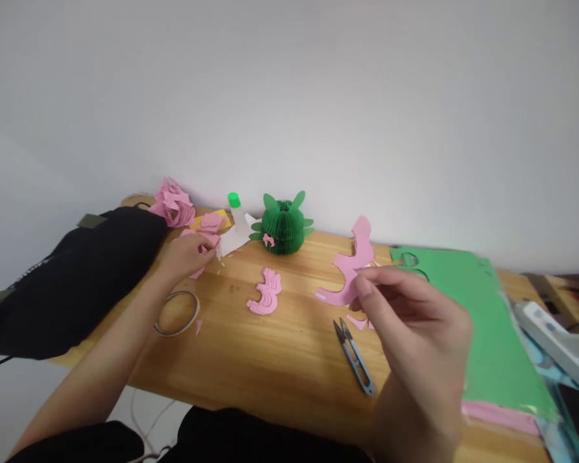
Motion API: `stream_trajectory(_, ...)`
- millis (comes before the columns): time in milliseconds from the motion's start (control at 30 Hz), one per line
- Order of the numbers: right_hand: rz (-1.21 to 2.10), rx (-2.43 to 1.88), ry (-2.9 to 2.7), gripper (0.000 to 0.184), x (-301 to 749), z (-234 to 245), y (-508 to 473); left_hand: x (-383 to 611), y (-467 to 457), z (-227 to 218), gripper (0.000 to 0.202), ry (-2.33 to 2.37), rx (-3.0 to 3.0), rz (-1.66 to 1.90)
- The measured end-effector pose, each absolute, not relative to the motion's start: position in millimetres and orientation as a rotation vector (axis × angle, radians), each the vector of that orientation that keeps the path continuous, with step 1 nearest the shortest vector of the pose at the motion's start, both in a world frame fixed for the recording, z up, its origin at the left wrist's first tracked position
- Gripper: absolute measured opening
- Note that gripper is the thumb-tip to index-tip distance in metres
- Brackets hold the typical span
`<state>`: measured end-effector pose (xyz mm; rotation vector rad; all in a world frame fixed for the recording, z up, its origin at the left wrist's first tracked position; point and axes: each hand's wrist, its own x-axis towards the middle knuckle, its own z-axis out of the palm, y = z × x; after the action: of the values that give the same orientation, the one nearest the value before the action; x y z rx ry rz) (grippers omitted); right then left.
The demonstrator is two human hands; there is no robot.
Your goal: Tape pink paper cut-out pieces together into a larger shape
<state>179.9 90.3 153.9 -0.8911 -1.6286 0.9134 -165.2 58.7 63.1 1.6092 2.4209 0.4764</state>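
My right hand (410,321) pinches a curved pink paper cutout (348,267) between thumb and fingers, raised above the table. A pale strip shows near the cutout's lower left end. At the back left, my left hand (188,257) has its fingers closed beside pink paper pieces (212,224); what they hold, if anything, is hidden. Between the hands lies a layered stack of curved pink cutouts (266,292). Behind it stands a green paper honeycomb ball (284,228) with leaf-shaped pieces and a small pink bow. Thread snips (354,360) rest below the raised cutout.
A glue stick with a green cap (234,200) stands near white paper (231,239). A tape ring (196,308) lies left of centre. Green sheets (487,328) cover the right side. A black bag (87,283) and crumpled pink paper (172,202) are at left.
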Motion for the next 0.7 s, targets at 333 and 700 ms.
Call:
stream_trajectory(333, 1.033, -0.835, -1.583, 0.006, 173, 154, 95, -136, 60, 89, 0.023, 2.292, 1.589, 0.781)
stream_trajectory(700, 1.394, -0.729, -1.474, 0.004, 170, 153, 100, 0, 58, 166, 0.023, 1.326, 1.691, 1.364)
